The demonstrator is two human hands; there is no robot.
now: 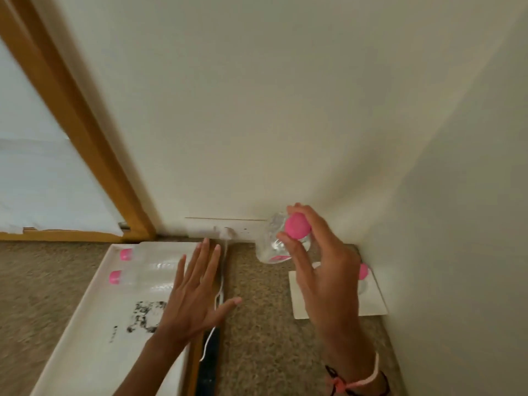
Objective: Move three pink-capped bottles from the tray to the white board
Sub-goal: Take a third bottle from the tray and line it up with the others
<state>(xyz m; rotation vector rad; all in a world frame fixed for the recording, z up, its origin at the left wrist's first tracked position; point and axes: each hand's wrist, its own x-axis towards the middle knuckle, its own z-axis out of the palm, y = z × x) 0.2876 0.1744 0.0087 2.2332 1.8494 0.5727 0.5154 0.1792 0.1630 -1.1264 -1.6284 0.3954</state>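
Note:
My right hand [323,270] grips a clear bottle [271,241] by its pink cap, tilted in the air above the near-left part of the white board [371,305]. Another pink-capped bottle [363,272] stands on the board, mostly hidden behind my right hand. Two pink-capped bottles [127,254] [117,277] lie on their sides in the white tray [85,324] at the left. My left hand [191,295] hovers flat with fingers spread over the tray's right side, holding nothing.
The tray and board rest on brown carpet [257,324]. A cream wall corner stands close behind and to the right. A wooden door frame [85,138] rises at the left. A dark strip with a white cable [211,347] runs beside the tray.

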